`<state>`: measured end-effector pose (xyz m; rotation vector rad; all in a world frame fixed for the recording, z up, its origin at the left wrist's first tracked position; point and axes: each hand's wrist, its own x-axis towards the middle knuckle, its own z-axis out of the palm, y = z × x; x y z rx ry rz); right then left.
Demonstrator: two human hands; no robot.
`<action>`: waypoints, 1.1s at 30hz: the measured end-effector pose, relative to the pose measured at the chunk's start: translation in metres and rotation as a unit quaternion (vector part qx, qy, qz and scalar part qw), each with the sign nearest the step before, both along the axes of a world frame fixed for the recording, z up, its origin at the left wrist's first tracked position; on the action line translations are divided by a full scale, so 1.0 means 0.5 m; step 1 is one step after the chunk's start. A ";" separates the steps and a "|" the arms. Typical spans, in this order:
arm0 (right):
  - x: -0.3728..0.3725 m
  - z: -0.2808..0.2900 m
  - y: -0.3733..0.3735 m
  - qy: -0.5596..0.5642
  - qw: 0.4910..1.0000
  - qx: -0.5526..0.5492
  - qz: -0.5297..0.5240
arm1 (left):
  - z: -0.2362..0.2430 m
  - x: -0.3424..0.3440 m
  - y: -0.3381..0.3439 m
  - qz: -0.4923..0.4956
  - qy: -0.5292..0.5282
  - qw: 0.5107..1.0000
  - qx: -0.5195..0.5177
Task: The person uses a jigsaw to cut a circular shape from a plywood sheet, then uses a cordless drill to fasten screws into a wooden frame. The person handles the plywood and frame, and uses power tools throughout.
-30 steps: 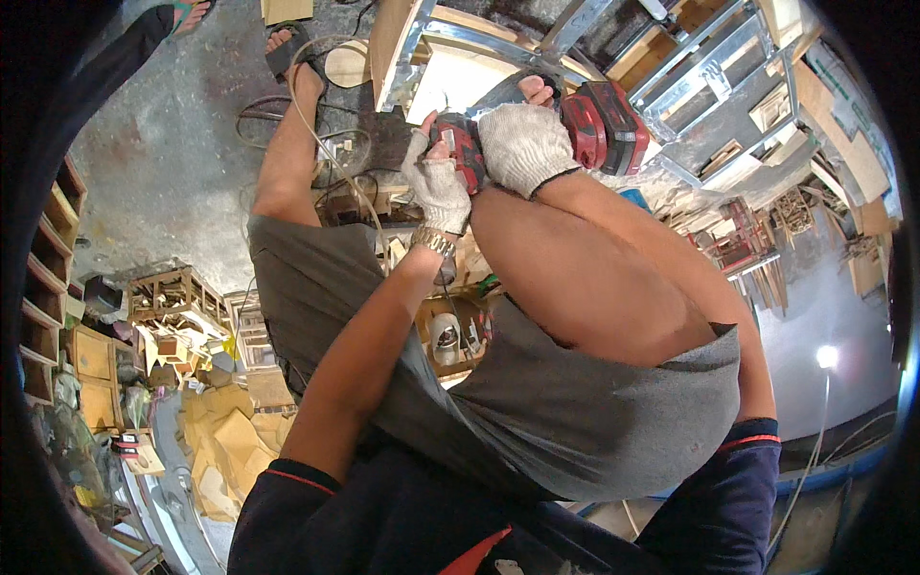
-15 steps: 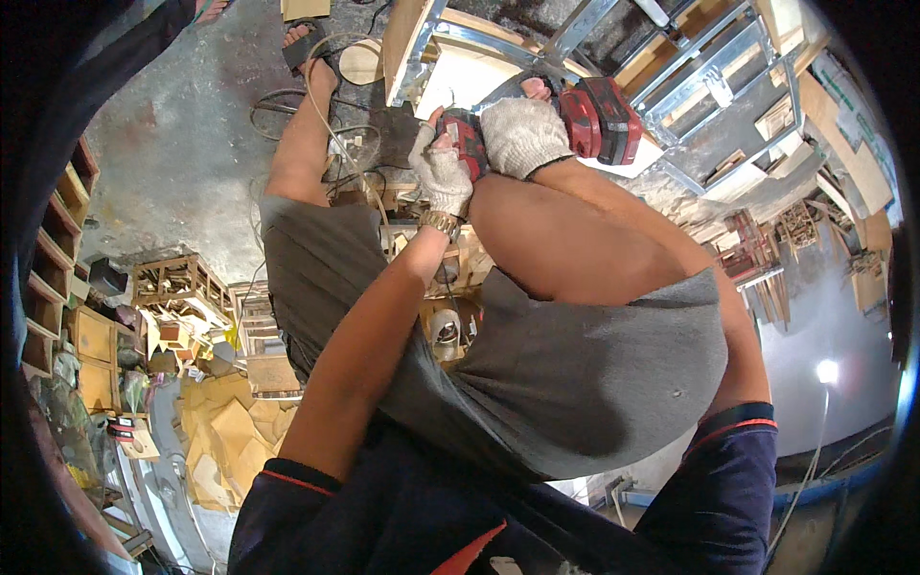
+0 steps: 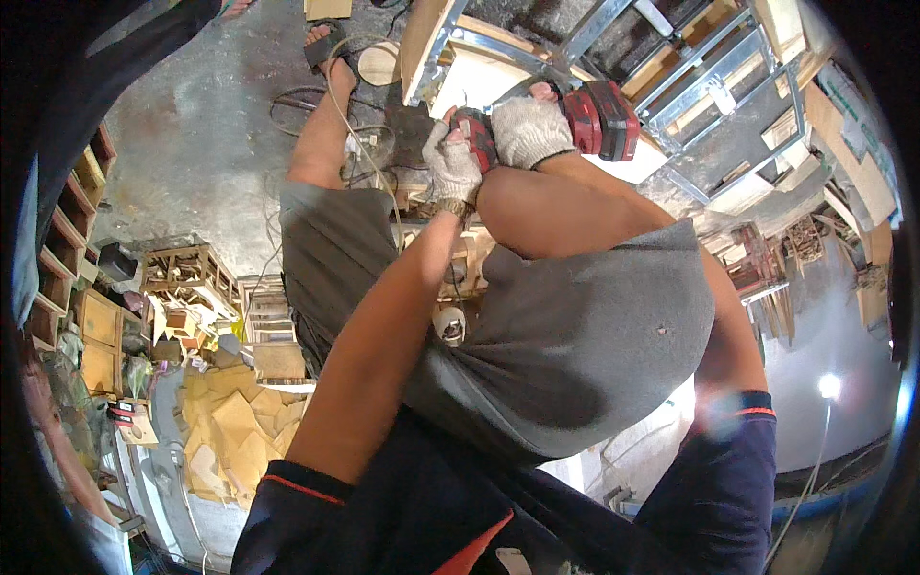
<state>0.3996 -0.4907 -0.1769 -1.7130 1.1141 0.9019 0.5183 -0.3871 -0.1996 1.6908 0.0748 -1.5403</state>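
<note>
Both my hands wear pale knitted fingerless gloves and grip a red and black cordless drill (image 3: 602,120). My right hand (image 3: 531,132) wraps round its handle, with the battery sticking out to the right of it. My left hand (image 3: 452,165) closes on the drill's front body, near my bent knee. Just beyond the drill lies a white panel (image 3: 484,81) beside a metal frame (image 3: 575,36). The drill's tip is too small to make out against the panel.
A metal lattice (image 3: 714,86) extends to the far right. A hose or cable (image 3: 356,144) loops by my left leg. Wooden crates (image 3: 187,273) and cardboard (image 3: 225,422) lie at the left. Another person's foot (image 3: 235,8) shows at the far left. A lamp (image 3: 829,386) glows at the right.
The view has shifted slightly, so my left leg and the floor things appear farther right. Both hands stay on the drill, with the left wrist turned a little.
</note>
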 end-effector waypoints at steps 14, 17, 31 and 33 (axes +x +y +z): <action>0.024 0.031 -0.040 0.070 0.995 0.066 -0.010 | -0.023 0.006 0.002 0.101 0.089 0.989 0.057; 0.027 0.034 -0.041 0.066 0.995 0.080 0.000 | -0.015 0.003 0.006 0.033 0.015 0.999 0.013; -0.057 0.034 -0.002 -0.187 0.970 -0.101 0.120 | 0.011 -0.043 0.009 -0.020 -0.093 0.995 0.021; -0.063 0.031 -0.003 -0.189 0.973 -0.062 0.115 | 0.019 -0.043 0.006 -0.005 -0.086 0.996 0.025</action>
